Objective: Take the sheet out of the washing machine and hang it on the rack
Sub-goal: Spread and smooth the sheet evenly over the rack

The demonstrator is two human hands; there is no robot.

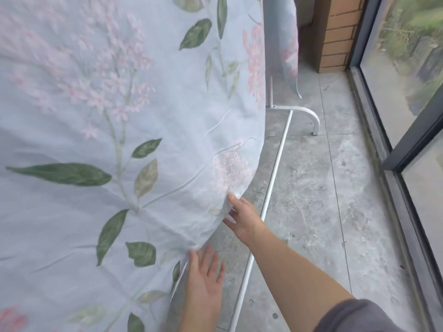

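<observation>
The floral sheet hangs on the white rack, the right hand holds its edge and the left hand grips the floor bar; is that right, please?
Not quite: the head view shows the left hand open, straight fingers against the floral sheet, clear of the floor bar. The sheet hangs on the white rack and the right hand holds its edge.

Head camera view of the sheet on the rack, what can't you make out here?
Top rail of the rack: cut off by the head view's upper edge, so how the sheet lies over it is unseen.
Left end of the rack: hidden behind the sheet.
Grip of the right hand: the fabric edge covers its fingertips, so pinching or only touching is unclear.
The washing machine: outside the view.
</observation>
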